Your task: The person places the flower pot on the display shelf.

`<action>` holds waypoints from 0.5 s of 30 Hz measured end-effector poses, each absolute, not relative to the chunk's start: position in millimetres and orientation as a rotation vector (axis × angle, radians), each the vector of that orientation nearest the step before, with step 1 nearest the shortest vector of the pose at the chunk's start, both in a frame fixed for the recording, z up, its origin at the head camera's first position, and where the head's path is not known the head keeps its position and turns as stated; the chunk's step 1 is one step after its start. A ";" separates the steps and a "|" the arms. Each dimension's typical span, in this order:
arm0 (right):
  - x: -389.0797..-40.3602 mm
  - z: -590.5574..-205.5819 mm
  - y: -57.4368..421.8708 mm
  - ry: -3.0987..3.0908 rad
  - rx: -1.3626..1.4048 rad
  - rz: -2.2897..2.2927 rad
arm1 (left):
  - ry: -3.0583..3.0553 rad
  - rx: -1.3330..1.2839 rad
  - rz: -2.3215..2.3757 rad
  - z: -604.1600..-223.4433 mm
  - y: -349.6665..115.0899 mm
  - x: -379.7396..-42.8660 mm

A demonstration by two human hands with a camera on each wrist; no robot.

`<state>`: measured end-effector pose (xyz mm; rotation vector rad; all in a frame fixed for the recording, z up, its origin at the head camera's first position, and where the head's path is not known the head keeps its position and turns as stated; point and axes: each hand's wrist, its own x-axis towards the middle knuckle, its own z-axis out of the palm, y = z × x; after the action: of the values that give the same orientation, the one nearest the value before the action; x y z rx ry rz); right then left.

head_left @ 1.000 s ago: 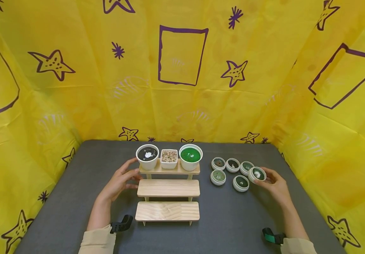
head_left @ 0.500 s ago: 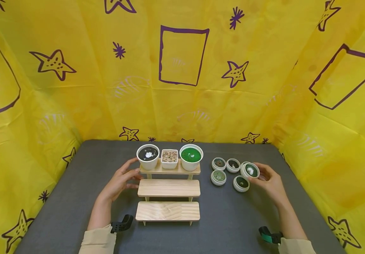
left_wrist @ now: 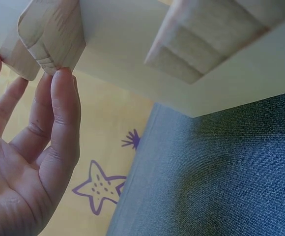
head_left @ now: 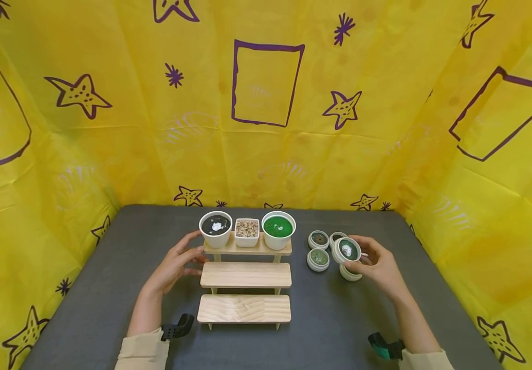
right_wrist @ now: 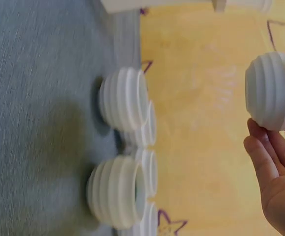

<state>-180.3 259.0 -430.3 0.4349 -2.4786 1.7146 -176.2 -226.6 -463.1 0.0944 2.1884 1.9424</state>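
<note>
My right hand [head_left: 381, 264] grips a small white ribbed pot [head_left: 348, 250] by its side, its inside dark green with a white patch. In the right wrist view this ribbed pot [right_wrist: 272, 92] is up off the table between fingers and thumb. In the head view it overlaps other small pots, partly hiding a dark green one [head_left: 350, 273]. My left hand [head_left: 173, 264] is at the left end of a three-step wooden stand [head_left: 245, 274]. The left wrist view shows extended fingertips [left_wrist: 61, 78] touching the ends of its wooden steps [left_wrist: 59, 37].
On the top step stand a white cup with dark contents [head_left: 216, 231], a square white cup of pebbly bits [head_left: 246, 234] and a white cup with green contents [head_left: 278, 231]. Small pots [head_left: 318, 259] stand right of the stand. Yellow patterned cloth [head_left: 266, 154] surrounds the grey table [head_left: 330, 329].
My right hand has carried the white ribbed pot leftward over the other small pots. The left hand has stayed at the stand's left end.
</note>
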 end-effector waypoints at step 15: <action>-168.2 -430.7 204.3 -2.572 0.665 1.645 | 2.203 0.091 1.938 -462.6 -226.0 -174.9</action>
<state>-168.2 204.3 -430.7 0.6653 -2.5721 1.6453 -174.9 -226.0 -462.6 0.0906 2.2033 1.9378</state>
